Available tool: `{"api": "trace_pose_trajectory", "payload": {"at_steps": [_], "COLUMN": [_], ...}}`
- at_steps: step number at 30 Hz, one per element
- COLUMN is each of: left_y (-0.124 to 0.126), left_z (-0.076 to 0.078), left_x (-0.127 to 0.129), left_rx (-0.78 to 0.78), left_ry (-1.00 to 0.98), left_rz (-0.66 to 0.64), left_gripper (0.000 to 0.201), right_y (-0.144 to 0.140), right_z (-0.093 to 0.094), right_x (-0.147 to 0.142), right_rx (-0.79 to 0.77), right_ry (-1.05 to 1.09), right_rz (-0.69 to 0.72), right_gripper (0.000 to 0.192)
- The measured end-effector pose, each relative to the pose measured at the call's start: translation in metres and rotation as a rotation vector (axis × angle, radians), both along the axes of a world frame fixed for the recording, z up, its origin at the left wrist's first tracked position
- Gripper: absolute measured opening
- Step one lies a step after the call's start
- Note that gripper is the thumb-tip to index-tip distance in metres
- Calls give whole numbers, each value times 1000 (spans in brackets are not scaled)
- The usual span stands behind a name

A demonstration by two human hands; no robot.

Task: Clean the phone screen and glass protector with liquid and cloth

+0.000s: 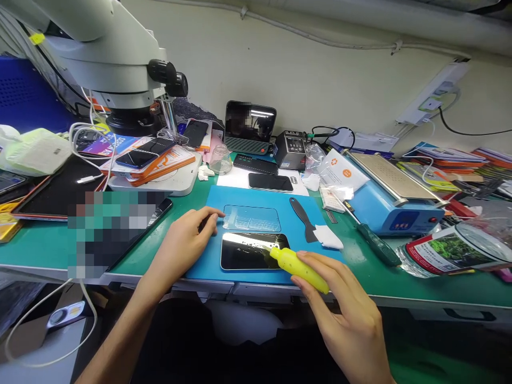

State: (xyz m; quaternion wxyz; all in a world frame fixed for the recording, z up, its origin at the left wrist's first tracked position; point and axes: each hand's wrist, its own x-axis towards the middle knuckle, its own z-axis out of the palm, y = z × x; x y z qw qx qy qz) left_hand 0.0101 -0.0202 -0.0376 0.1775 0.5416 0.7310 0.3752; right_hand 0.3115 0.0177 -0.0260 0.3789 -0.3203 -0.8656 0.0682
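Note:
A black phone point(248, 253) lies screen-up on a blue mat point(200, 261) at the bench's front edge. My right hand point(344, 309) grips a yellow-handled tool point(298, 268) whose tip touches the phone's right part. My left hand point(186, 240) rests on the mat's left side, fingertips near a clear plastic screen film point(252, 218) that lies just behind the phone. A black plastic scraper point(304, 221) lies on the mat to the right, beside a white wipe point(330, 237).
A microscope point(116, 69) stands at the back left over a white base with phones. A blue heating machine point(394, 197) sits on the right, a screwdriver point(372, 242) before it. More phones point(270, 182), a small glass jar point(220, 159), a tablet point(56, 186) and boxes crowd the green bench.

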Motion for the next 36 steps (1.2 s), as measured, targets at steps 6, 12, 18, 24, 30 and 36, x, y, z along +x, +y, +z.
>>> {"api": "trace_pose_trajectory", "payload": {"at_steps": [6,12,18,24,30,36], "left_y": [-1,-1,-2,-2,-2,-1], "left_z": [-3,-2,-2,-2,-2,-2], "left_x": [-1,-1,-1,-1,0,-1], "left_rx": [-10,-24,-20,-19,-25,-20], "left_ry": [2,17,14,15,43,42], "left_rz": [5,13,17,15,20,20], "left_gripper": [34,38,35,33,34,36], "right_y": [2,1,-11,-21,-25,-21], "right_z": [-2,-4,-10,-10,-7,-4], "right_x": [13,27,36,22,4,18], "right_rx": [-18,-16,-6,9,8,45], "right_ry": [5,3,21,11,26,-3], "right_rz": [-87,-137,-123,-67,-42,-120], "right_gripper": [29,30,35,41,40,37]}}
